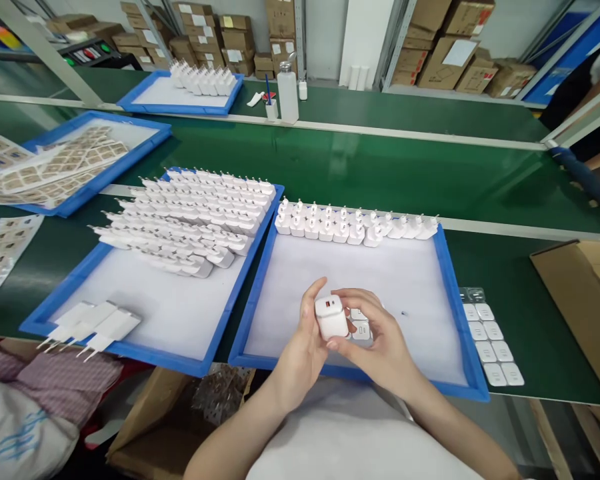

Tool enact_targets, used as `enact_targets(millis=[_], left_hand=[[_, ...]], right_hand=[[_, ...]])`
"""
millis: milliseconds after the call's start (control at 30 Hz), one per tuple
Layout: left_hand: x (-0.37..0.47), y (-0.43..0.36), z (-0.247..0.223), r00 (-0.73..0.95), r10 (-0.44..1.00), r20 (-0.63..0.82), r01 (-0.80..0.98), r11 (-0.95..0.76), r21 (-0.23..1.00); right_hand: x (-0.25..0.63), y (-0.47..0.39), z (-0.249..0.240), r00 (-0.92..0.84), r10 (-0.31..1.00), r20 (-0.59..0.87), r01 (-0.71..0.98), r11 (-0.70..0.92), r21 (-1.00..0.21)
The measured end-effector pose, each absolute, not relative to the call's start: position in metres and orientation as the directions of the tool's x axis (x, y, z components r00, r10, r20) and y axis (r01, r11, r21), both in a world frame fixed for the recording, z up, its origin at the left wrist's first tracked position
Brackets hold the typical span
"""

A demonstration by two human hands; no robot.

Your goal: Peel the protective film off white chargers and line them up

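Observation:
Above the near part of the right blue-rimmed tray (453, 313), my left hand (300, 350) grips a white charger (331, 317) with its port end facing up. My right hand (380, 333) has its fingers bent around the charger's right side, the thumb touching its lower edge. Partly hidden by my right hand, a few flat white pieces (361, 331) show behind the charger. Rows of white plugs (325, 223) stand along the tray's far edge. To the right of the tray lie several flat white square pieces (493, 331) in two columns.
A left tray (207, 357) holds many white chargers (195, 213) and several loose ones (97, 325) at its near corner. Beyond are a tray of label sheets (60, 160), another plug tray (180, 93) and a bottle (287, 93). An open cardboard box (575, 300) stands at the right.

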State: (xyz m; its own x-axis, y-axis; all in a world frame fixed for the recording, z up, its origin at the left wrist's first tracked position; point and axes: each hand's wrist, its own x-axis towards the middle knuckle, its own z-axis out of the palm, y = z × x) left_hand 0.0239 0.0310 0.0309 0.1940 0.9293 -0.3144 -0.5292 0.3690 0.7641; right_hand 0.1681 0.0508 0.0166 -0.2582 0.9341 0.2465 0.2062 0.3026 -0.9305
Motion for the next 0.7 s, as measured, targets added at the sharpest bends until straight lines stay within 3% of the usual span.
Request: enact_targets(millis=[100, 167, 233, 333, 433, 600, 700], left_hand=[[0.015, 0.028, 0.014, 0.001, 0.987, -0.163, -0.208, 0.159, 0.965], [-0.007, 0.028, 0.005, -0.159, 0.987, 0.021, 0.075, -0.009, 0.997], [-0.041, 0.029, -0.001, -0.323, 0.915, 0.243, 0.374, -0.112, 0.921], [-0.094, 0.025, 0.0, -0.414, 0.752, 0.513, 0.788, 0.013, 0.616], [-0.122, 0.015, 0.004, -0.4, 0.704, 0.587, 0.872, 0.095, 0.481], [-0.112, -0.006, 0.003, -0.432, 0.723, 0.538, 0.82, 0.067, 0.569], [-0.103, -0.016, -0.001, -0.42, 0.75, 0.511, 0.854, 0.136, 0.503]], right_hand=[[0.186, 0.06, 0.017, -0.216, 0.95, 0.227, 0.323, 0.289, -0.901], [0.212, 0.078, 0.019, -0.18, 0.956, 0.23, 0.518, 0.291, -0.805], [0.24, 0.105, 0.02, -0.164, 0.965, 0.206, 0.722, 0.26, -0.641], [0.268, 0.153, 0.012, -0.129, 0.975, 0.18, 0.815, 0.208, -0.541], [0.271, 0.191, -0.003, -0.152, 0.977, 0.15, 0.859, 0.206, -0.469], [0.26, 0.209, -0.016, -0.262, 0.938, 0.228, 0.806, 0.342, -0.483], [0.263, 0.207, -0.021, -0.302, 0.887, 0.35, 0.684, 0.457, -0.568]])
